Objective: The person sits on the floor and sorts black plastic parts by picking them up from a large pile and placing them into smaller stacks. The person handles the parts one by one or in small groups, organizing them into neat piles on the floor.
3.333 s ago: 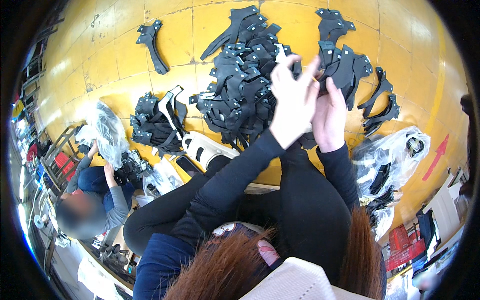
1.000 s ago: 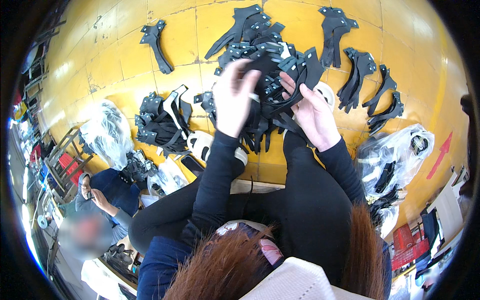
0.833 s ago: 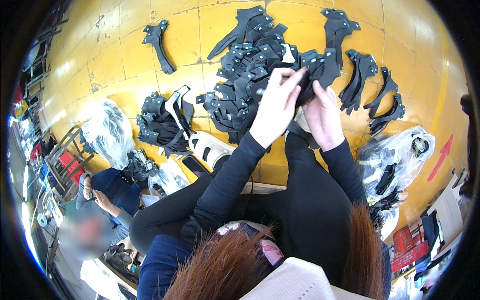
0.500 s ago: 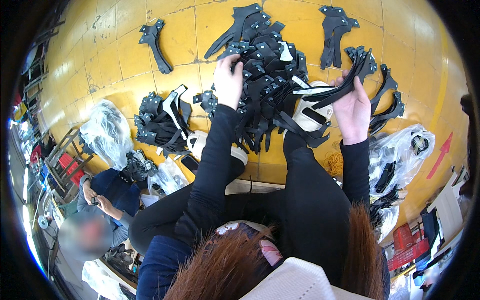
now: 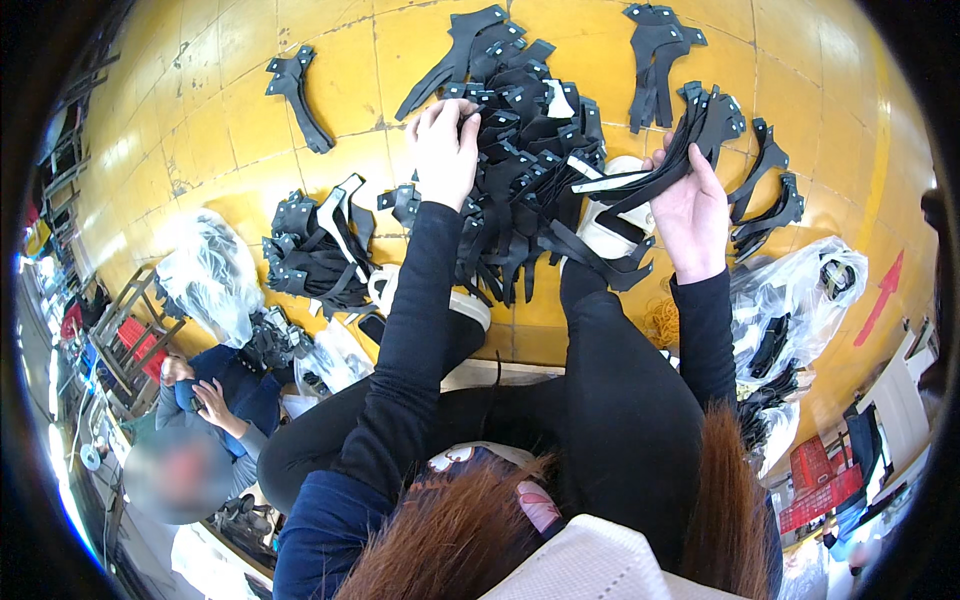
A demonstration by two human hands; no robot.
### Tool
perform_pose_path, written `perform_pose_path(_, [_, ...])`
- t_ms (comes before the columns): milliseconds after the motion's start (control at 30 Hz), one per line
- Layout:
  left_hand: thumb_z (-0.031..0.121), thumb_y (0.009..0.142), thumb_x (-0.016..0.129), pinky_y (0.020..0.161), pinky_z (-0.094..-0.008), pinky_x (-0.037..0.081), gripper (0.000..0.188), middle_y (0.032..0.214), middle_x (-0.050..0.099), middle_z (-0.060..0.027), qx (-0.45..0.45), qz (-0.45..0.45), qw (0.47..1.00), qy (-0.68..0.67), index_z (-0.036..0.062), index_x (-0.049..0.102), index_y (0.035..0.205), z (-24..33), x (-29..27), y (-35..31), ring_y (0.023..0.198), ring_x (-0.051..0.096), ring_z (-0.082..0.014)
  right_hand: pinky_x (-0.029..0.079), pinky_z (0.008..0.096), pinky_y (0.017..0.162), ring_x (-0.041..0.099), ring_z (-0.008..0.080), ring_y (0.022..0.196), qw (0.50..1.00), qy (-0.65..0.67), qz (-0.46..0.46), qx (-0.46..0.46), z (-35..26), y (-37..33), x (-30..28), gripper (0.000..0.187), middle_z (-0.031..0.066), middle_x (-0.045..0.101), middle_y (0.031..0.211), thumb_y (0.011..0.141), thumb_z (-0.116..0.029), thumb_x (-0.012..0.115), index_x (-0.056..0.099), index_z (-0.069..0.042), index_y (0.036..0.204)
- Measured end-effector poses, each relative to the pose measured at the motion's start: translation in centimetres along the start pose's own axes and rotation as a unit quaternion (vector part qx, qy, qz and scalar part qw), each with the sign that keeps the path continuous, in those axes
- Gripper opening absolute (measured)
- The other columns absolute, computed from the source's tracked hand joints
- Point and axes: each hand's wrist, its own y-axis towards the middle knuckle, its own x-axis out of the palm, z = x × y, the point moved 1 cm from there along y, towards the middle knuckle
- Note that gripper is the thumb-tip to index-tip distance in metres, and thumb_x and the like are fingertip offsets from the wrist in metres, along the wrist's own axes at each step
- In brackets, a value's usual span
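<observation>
A large pile of black, flat cut-out pieces (image 5: 515,165), with wide notched ends and small pale marks, lies on the yellow floor before me. My left hand (image 5: 445,150) is at the pile's upper left edge, fingers curled and thumb close to them; whatever is between the fingertips is hidden. My right hand (image 5: 690,215) is palm up at the pile's right side, closed around a fanned stack of the same black pieces (image 5: 705,130). A strip with a white face (image 5: 610,183) juts out at the stack's left end.
Smaller groups of black pieces lie at the far left (image 5: 300,100), far right (image 5: 660,65) and left (image 5: 320,245). Clear plastic bags (image 5: 210,270) flank me. Yellow cord (image 5: 662,325) lies by my right leg. A person's hand (image 5: 212,403) shows at lower left.
Everything on the floor appears slightly further left and up as the view shifts. My hands keep nearly the same places, the right still with the stack. The nearby person's hands have moved apart.
</observation>
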Motion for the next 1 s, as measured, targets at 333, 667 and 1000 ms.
perform_pose_path(333, [0.019,0.090,0.059,0.095,-0.0369,0.030,0.014,0.092,0.066,-0.0028,-0.029,0.075,0.997,0.013,0.0114,0.056,0.101,0.7,-2.3,2.1,0.093,0.059,-0.0175,0.045,0.0365,0.090,0.057,0.0210,0.096,0.999,0.013,-0.016,0.029,0.5,0.3,0.3,0.022,0.0103,0.061,0.109,0.094,-0.012,0.053,0.053,-0.003,0.114])
perform_pose_path(667, [0.012,0.079,0.068,0.077,-0.0336,0.050,0.027,0.090,0.067,-0.0093,0.179,-0.012,0.977,-0.114,0.0098,0.064,0.106,13.3,-4.7,2.0,0.082,0.064,-0.0253,0.035,0.0403,0.104,0.049,0.0196,0.118,0.986,-0.145,-0.076,-0.032,1.8,-1.5,4.3,0.034,0.0065,0.054,0.125,0.097,-0.019,0.050,0.046,-0.006,0.128])
perform_pose_path(1000, [0.008,0.086,0.062,0.086,-0.0286,0.047,0.026,0.105,0.065,-0.0080,-0.039,-0.036,0.957,-0.285,0.0026,0.060,0.112,8.0,-1.4,0.3,0.095,0.061,-0.0151,0.044,0.0362,0.091,0.056,0.0192,0.095,0.994,-0.071,-0.045,-0.068,-0.5,-0.4,1.0,0.025,0.0084,0.061,0.107,0.099,-0.019,0.047,0.053,-0.002,0.117])
